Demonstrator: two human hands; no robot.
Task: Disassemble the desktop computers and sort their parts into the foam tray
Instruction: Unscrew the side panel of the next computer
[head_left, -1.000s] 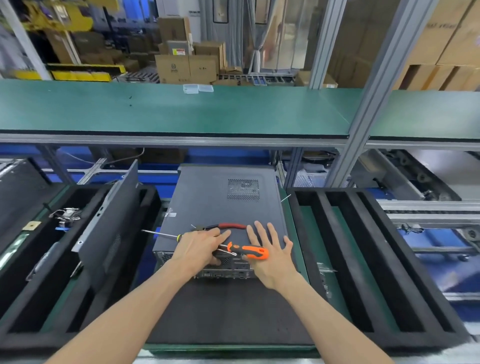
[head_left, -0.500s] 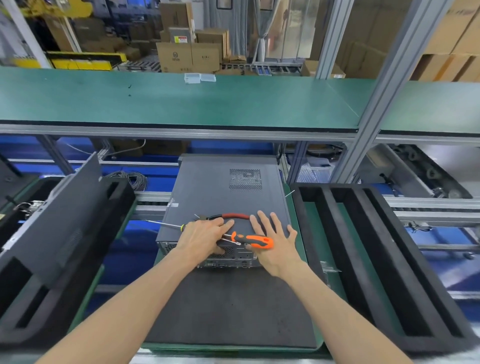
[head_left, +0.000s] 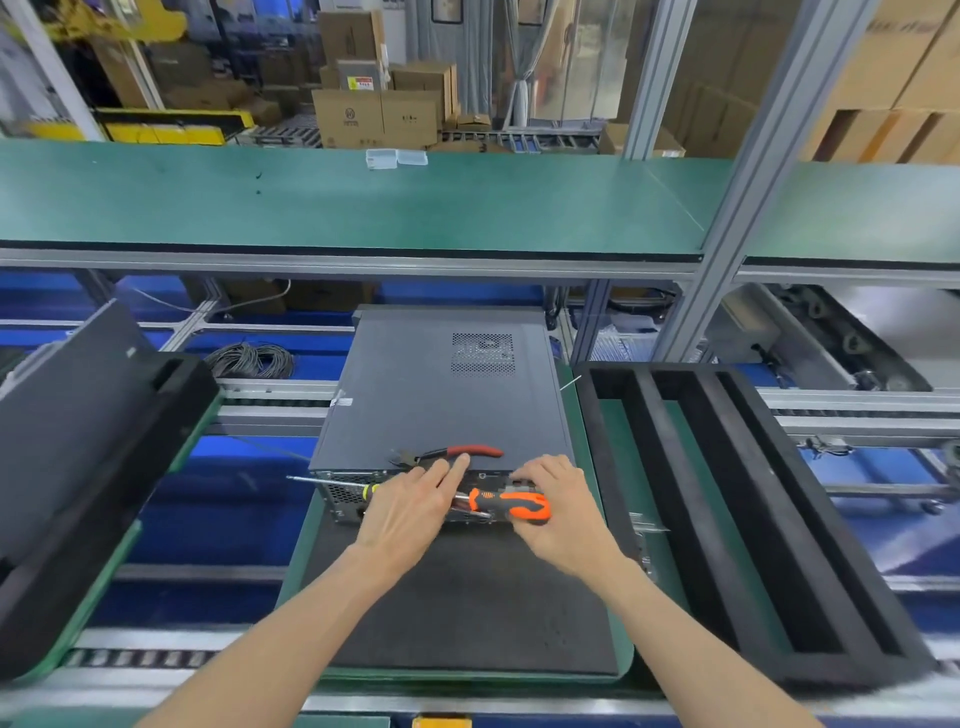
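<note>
A dark grey desktop computer (head_left: 441, 395) lies flat on a black foam mat (head_left: 467, 597), with red-handled pliers (head_left: 457, 451) on its lid. My left hand (head_left: 410, 509) rests at the case's near edge over a thin screwdriver (head_left: 332, 483) with a yellow collar. Its fingers are straight and the index tip touches the pliers. My right hand (head_left: 566, 525) has its fingers curled at the same edge. It holds an orange and black screwdriver (head_left: 511, 505), whose shaft runs under the left hand. An empty black foam tray (head_left: 670, 467) with long slots lies to the right.
At the left, another foam tray (head_left: 171, 410) holds a dark side panel (head_left: 67, 415) standing on edge. A coil of black cable (head_left: 249, 358) lies behind it. A green shelf (head_left: 363, 208) and a slanted aluminium post (head_left: 727, 234) stand over the bench.
Both hands slid from the lid back to the case's near edge, and the right fingers curled. The left tray with its panel shifted leftward in view.
</note>
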